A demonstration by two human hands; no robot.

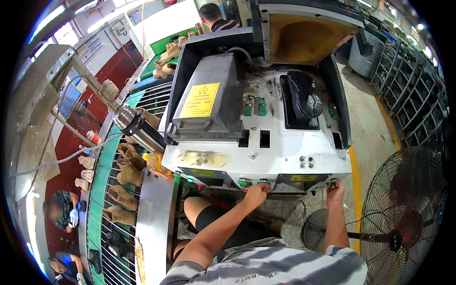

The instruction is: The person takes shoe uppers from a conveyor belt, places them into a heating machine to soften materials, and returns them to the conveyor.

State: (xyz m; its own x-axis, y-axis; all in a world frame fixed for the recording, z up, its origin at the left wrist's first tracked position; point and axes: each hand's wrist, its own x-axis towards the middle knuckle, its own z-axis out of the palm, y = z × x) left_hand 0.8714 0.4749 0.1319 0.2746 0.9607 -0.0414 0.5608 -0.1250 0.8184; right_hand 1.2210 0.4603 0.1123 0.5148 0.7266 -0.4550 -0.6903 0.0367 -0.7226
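Note:
My left hand, fingers curled and closed, is at a green push button on the front edge of a white pressing machine. Farther right, my right hand has its fingers closed around a second green button at the machine's front corner. A black shoe lies on a black pad at the machine's right station, under a raised lid with a tan cushioned inside. At the left station a grey metal cover with a yellow warning label is down.
Left of the machine, a roller conveyor carries several tan boots. A steel thermos and a yellow-capped bottle stand beside the machine. A large fan is close on my right. Other people are at left and behind the machine.

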